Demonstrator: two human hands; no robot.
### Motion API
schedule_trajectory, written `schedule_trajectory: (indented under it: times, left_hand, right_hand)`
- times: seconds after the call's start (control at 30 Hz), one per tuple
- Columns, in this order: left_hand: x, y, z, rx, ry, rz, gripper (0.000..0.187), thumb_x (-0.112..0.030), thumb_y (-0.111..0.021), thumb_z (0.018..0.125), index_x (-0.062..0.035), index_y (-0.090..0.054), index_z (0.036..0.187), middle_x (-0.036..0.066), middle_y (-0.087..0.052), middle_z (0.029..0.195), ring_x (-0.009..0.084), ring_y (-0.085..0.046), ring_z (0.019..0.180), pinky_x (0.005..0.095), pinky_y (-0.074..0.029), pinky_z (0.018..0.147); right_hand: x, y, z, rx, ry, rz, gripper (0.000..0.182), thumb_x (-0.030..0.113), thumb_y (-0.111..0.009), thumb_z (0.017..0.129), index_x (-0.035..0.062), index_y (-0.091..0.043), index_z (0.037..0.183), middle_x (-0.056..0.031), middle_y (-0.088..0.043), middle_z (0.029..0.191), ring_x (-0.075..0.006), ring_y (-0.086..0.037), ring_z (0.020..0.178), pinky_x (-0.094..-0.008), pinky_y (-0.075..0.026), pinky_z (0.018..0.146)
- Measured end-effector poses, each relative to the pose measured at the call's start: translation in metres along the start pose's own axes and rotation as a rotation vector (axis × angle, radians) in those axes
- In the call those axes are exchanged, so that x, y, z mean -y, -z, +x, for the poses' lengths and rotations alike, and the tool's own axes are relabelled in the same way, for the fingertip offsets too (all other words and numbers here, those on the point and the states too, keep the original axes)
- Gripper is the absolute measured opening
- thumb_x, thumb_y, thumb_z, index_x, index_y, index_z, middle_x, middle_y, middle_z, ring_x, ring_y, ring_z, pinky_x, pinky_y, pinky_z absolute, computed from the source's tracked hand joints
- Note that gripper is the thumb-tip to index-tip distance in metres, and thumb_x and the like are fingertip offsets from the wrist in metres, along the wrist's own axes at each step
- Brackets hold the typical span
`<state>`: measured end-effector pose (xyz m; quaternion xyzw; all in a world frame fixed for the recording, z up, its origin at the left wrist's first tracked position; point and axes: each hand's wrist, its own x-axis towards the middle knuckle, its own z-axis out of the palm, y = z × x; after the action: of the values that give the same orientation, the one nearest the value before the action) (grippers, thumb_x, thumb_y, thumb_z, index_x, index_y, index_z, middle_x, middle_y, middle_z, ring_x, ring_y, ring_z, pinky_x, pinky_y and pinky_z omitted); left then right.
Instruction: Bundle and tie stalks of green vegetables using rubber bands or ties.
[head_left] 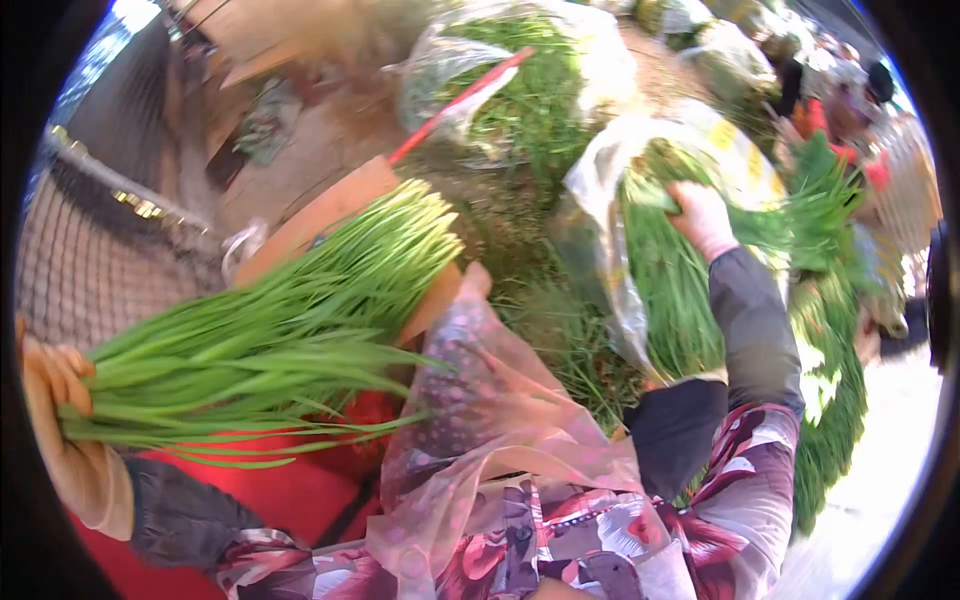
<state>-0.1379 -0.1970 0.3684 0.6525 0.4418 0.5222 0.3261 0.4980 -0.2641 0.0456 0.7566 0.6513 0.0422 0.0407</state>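
Observation:
A large bunch of garlic chives (270,320) stretches across the left side, its pale stem ends pointing up and right. My left hand (68,415) is closed around the green leaf end at the far left. Beneath the stem ends lies a brown board (345,198). On the right, my right hand (703,220) is closed on some chives (655,192) at the mouth of an open plastic bag (598,185). More chives (668,290) fill that bag, leaves hanging downward. A sheer pink apron (480,390) covers my lap.
Another plastic bag of greens (520,110) stands farther back, with a red strip (460,103) in front. Loose chives (580,360) litter the ground. A wire mesh panel (100,230) is at left. People (850,110) sit at upper right beside more greens (825,200).

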Motion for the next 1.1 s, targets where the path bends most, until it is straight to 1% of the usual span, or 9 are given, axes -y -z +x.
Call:
schedule_trajectory:
  times: [0.13,0.2,0.3,0.43,0.67,0.77,0.87,1.0,1.1]
  left_hand:
    - [0.013,-0.084,0.042,0.084,-0.147,0.892,0.029,-0.007,-0.059,0.090,-0.0042,-0.059,0.118,0.001,-0.063,0.099,0.0055,-0.052,0.074,0.0170,-0.041,0.064]
    - [0.074,-0.117,0.066,0.391,-0.478,0.884,0.023,-0.007,-0.059,0.088,-0.0040,-0.062,0.111,0.014,-0.067,0.097,0.0235,-0.065,0.088,0.0337,-0.051,0.072]
    - [0.180,-0.202,0.074,0.553,-0.230,1.146,0.021,-0.021,-0.059,0.090,-0.0101,-0.065,0.106,0.013,-0.066,0.094,0.0314,-0.064,0.083,0.0397,-0.052,0.071]
    - [0.334,-0.291,0.046,0.776,-0.131,0.917,0.044,-0.024,-0.072,0.075,-0.0087,-0.060,0.114,0.018,-0.062,0.099,0.0358,-0.060,0.095,0.0435,-0.049,0.081]
    - [0.321,-0.270,0.036,0.603,-0.109,0.752,0.096,-0.040,-0.084,0.058,-0.0101,-0.042,0.138,0.020,-0.046,0.132,0.0404,-0.044,0.121,0.0463,-0.037,0.102]
    - [0.343,-0.230,0.033,0.674,-0.107,1.050,0.099,-0.070,-0.068,0.063,-0.0141,-0.040,0.141,0.018,-0.041,0.141,0.0387,-0.034,0.132,0.0568,-0.026,0.107]
    - [0.358,-0.213,0.028,0.783,-0.054,1.208,0.089,-0.065,-0.063,0.072,-0.0137,-0.039,0.141,0.020,-0.045,0.137,0.0375,-0.031,0.135,0.0614,-0.024,0.105]
    - [0.341,-0.219,0.022,0.659,-0.114,1.229,0.062,-0.058,-0.056,0.082,-0.0124,-0.057,0.125,0.015,-0.060,0.101,0.0315,-0.058,0.102,0.0599,-0.032,0.099]
    - [0.343,-0.225,0.021,0.592,-0.147,1.224,0.057,-0.057,-0.056,0.083,-0.0118,-0.061,0.117,0.013,-0.061,0.086,0.0301,-0.062,0.083,0.0546,-0.042,0.085]
  right_hand:
    - [-0.001,-0.091,-0.006,-0.024,-0.186,0.112,0.035,0.025,-0.077,0.060,0.0179,-0.069,0.093,-0.0085,-0.065,0.087,-0.0294,-0.061,0.090,-0.0432,-0.045,0.083]
    - [0.005,-0.069,-0.005,0.047,-0.207,0.158,0.045,0.026,-0.078,0.058,0.0184,-0.067,0.100,-0.0083,-0.065,0.093,-0.0290,-0.060,0.096,-0.0437,-0.043,0.089]
    - [0.028,-0.019,-0.012,0.048,-0.158,0.100,0.076,0.027,-0.080,0.058,0.0161,-0.051,0.127,-0.0109,-0.058,0.117,-0.0298,-0.048,0.120,-0.0479,-0.033,0.102]
    - [0.071,0.010,-0.005,-0.162,0.034,0.482,0.071,0.013,-0.080,0.060,0.0125,-0.053,0.125,-0.0115,-0.058,0.120,-0.0307,-0.049,0.120,-0.0438,-0.038,0.100]
    - [0.204,0.000,0.095,-0.070,0.212,1.401,0.076,0.024,-0.066,0.083,0.0031,-0.027,0.146,-0.0160,-0.038,0.146,-0.0253,-0.031,0.138,-0.0355,-0.024,0.112]
    - [0.270,-0.033,0.149,-0.120,0.022,1.540,0.070,0.029,-0.060,0.089,0.0008,-0.027,0.145,-0.0197,-0.038,0.145,-0.0276,-0.034,0.137,-0.0333,-0.025,0.111]
    - [0.325,-0.069,0.162,0.097,0.013,1.369,0.075,0.042,-0.059,0.089,0.0017,-0.029,0.145,-0.0213,-0.036,0.145,-0.0291,-0.035,0.136,-0.0336,-0.026,0.111]
    - [0.300,-0.035,0.149,-0.227,-0.220,1.677,0.052,0.033,-0.058,0.092,0.0034,-0.048,0.133,-0.0174,-0.058,0.125,-0.0183,-0.056,0.114,-0.0287,-0.044,0.093]
    - [0.268,0.013,0.110,0.219,0.085,1.155,0.018,0.015,-0.059,0.082,0.0104,-0.071,0.095,-0.0110,-0.070,0.089,-0.0228,-0.068,0.083,-0.0317,-0.052,0.078]
